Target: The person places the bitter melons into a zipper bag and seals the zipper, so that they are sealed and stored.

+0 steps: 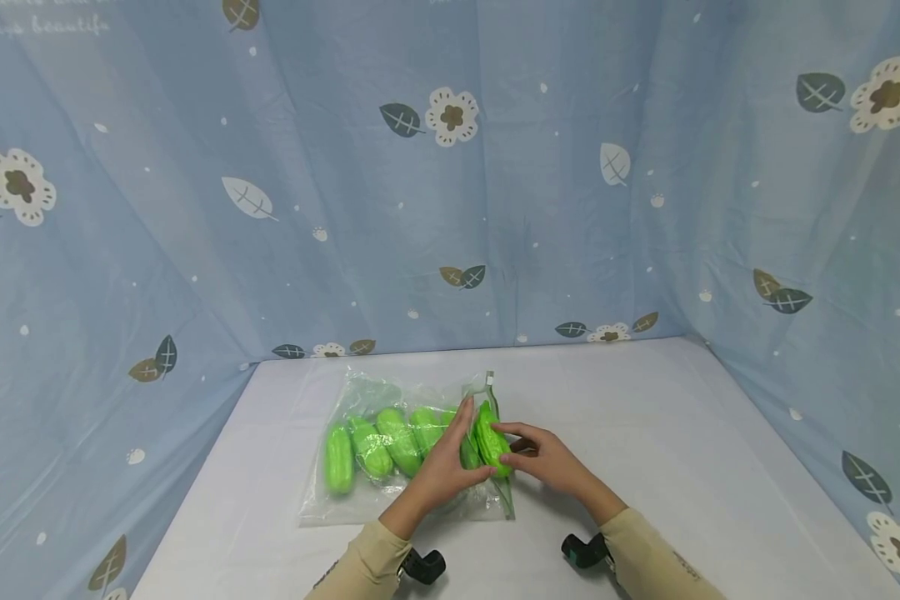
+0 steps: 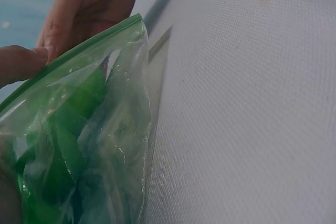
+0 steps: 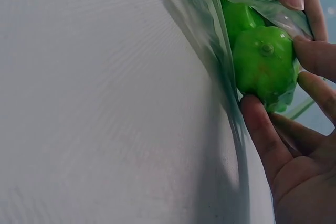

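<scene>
A clear zip bag [image 1: 371, 390] lies on the white table with several ridged light-green gourds [image 1: 339, 460] inside, side by side. My left hand [image 1: 444, 468] holds the bag near its green-edged mouth on the right side; the thumb is at the edge. At that mouth my right hand [image 1: 553, 462] grips a bumpy green bitter melon [image 1: 489, 440] between thumb and fingers. In the right wrist view the bitter melon [image 3: 262, 64] shows its stem end within the parted bag mouth, with another green piece [image 3: 239, 22] behind it. Plastic blurs the bag's contents in the left wrist view.
White cloth covers the table [image 1: 645, 417]. Blue patterned curtains [image 1: 540, 208] hang behind it and along both sides. A black wrist camera [image 1: 423, 567] sits at the left wrist, another black camera [image 1: 585, 550] at the right.
</scene>
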Available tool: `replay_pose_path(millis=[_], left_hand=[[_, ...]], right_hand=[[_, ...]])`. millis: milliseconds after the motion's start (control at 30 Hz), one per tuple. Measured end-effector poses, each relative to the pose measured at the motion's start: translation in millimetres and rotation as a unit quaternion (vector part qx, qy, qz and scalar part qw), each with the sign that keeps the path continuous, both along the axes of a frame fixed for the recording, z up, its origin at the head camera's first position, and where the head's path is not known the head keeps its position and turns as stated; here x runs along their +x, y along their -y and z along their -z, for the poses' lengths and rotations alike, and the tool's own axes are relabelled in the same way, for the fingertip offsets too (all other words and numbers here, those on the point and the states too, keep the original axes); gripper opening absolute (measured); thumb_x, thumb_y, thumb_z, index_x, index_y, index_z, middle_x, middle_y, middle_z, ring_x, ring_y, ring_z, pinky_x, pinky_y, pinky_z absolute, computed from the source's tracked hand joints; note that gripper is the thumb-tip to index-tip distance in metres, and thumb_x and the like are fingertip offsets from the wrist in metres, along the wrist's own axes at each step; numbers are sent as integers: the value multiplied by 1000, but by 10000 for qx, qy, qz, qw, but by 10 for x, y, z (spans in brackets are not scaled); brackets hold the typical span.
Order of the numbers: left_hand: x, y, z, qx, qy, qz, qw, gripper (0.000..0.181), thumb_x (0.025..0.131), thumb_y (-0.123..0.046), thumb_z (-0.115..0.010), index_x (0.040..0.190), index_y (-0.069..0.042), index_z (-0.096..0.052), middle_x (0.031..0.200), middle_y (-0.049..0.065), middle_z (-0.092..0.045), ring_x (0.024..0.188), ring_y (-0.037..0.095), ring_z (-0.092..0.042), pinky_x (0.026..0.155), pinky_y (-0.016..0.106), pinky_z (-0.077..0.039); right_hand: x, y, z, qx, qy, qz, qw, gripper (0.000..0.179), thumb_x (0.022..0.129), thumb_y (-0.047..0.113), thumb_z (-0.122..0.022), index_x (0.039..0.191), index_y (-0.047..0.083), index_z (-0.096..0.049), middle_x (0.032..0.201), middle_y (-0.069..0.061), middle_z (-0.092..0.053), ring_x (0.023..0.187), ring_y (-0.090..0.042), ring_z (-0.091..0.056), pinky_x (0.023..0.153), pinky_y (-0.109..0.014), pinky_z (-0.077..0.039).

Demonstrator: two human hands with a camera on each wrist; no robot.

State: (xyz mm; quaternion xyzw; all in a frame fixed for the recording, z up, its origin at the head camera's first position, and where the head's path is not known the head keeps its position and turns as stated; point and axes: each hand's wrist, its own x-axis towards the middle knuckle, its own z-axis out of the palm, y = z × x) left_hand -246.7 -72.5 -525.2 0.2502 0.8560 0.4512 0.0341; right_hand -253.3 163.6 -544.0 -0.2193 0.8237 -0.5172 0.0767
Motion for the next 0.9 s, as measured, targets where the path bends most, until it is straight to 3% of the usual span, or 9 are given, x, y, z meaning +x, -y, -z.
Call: replay_pose_path(millis=[500,900], left_hand=[[-3,-11,-21,50,-48,4,10000,112,87,-35,-82,166,-16,-5,171,9,-7,151,39,-23,116,61,-30],[15,-17,-1,131,-56,76,9999,111,88,-36,-81,165,-15,-5,171,12,-8,152,37,-20,115,62,-30]], right_hand=[[-3,61,-9,2,57,45,10000,50,97,32,-71,145,19,-59,147,-11,-55,112,-28,-66,92,-42,-56],[-4,184,-48,-39,107,-77,9999,47,97,10,-69,143,3,-57,144,-23,-55,107,-37,-66,86,-34,-57]])
